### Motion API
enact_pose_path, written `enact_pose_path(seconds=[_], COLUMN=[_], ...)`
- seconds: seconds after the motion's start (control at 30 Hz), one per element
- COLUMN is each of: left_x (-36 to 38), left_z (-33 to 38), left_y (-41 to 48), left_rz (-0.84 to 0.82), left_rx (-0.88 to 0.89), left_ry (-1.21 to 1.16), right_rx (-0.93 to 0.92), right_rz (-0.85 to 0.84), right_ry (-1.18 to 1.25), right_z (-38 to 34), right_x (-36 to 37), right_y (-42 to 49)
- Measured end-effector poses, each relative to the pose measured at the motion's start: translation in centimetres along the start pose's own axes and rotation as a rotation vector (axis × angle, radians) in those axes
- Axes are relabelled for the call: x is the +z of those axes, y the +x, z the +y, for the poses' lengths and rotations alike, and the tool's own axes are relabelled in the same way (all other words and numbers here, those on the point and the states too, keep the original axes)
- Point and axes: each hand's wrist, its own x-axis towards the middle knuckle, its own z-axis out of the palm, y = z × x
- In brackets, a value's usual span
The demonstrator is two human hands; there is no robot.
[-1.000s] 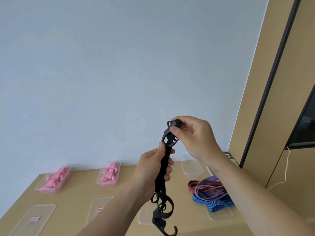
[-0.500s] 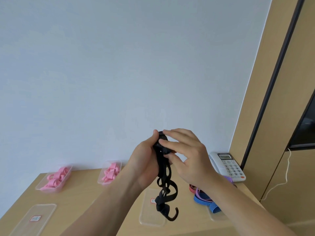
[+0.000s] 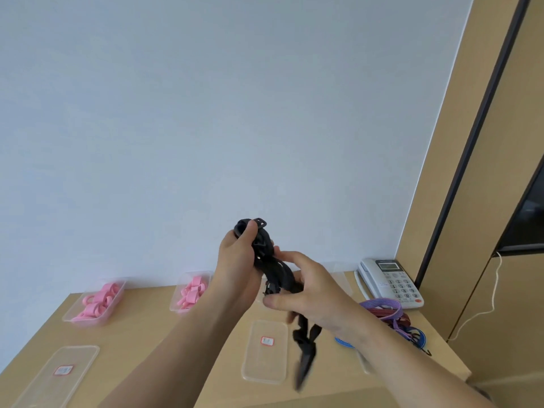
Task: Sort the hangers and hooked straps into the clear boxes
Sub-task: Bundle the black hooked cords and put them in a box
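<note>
A black hooked strap (image 3: pixel 272 266) hangs bunched between both hands above the wooden table (image 3: pixel 164 328). My left hand (image 3: pixel 238 260) grips its upper end, thumb over the top buckle. My right hand (image 3: pixel 312 293) holds the middle of the strap, and the blurred lower end with its hook (image 3: pixel 304 357) dangles below. Two clear boxes (image 3: pixel 95 301) (image 3: pixel 191 291) at the back hold pink hangers. A pile of red, purple and blue hooked straps (image 3: pixel 394 319) lies on the right of the table.
A clear lid (image 3: pixel 266 350) with a red label lies mid-table, another lid (image 3: pixel 60 372) at the front left. A further clear box (image 3: pixel 338 278) shows behind my right hand. A grey desk phone (image 3: pixel 388 281) sits at the back right beside a wooden cabinet (image 3: pixel 482 201).
My right hand has left the top buckle and moved down to the strap's middle. My left hand has slid up to the top end. The strap is more bunched up, its lower end swinging.
</note>
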Motion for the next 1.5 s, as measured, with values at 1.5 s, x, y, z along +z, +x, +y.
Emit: enact_pose_path(seconds=[1.5], left_x=[-2.7], left_z=[-3.7], left_y=[0.9], left_rz=[-0.383], left_rx=[-0.210], left_ry=[0.064], right_rx=[-0.193], right_rz=[0.284], right_ry=[0.154], right_z=[3.9], right_x=[-1.6], right_y=[1.7])
